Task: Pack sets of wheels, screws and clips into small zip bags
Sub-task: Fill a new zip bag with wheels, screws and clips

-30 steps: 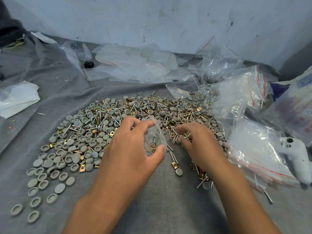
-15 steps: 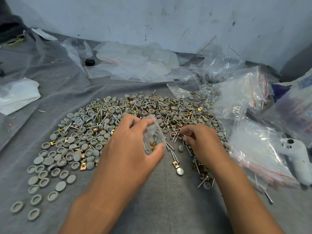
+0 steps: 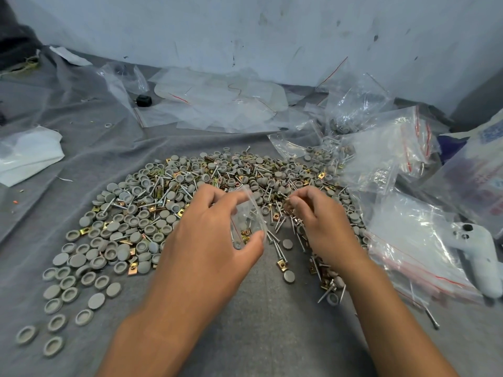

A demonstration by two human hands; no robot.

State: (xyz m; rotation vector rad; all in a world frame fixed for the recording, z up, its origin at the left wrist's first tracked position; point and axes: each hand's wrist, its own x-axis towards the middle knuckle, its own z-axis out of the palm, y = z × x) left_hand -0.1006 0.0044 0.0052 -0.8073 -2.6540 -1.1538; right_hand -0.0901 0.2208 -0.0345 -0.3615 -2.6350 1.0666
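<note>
A wide heap of grey round wheels [image 3: 141,229], silver screws [image 3: 275,240] and brass clips [image 3: 282,264] covers the grey cloth. My left hand [image 3: 209,240] grips a small clear zip bag [image 3: 249,219] between thumb and fingers; a few parts show inside it. Just right of the bag, my right hand [image 3: 318,221] is raised off the heap with its fingertips bunched, pinching small brass-coloured parts; what exactly it holds is too small to tell.
Filled and empty zip bags [image 3: 402,240] are stacked at the right, beside a white controller [image 3: 476,257]. Flat empty bags [image 3: 217,104] lie at the back by the wall, near a black cap [image 3: 143,100]. White plastic [image 3: 27,153] lies far left.
My right hand rose from the pile with its fingertips pinched together and moved toward the bag's mouth. My left hand kept its grip on the bag, almost still.
</note>
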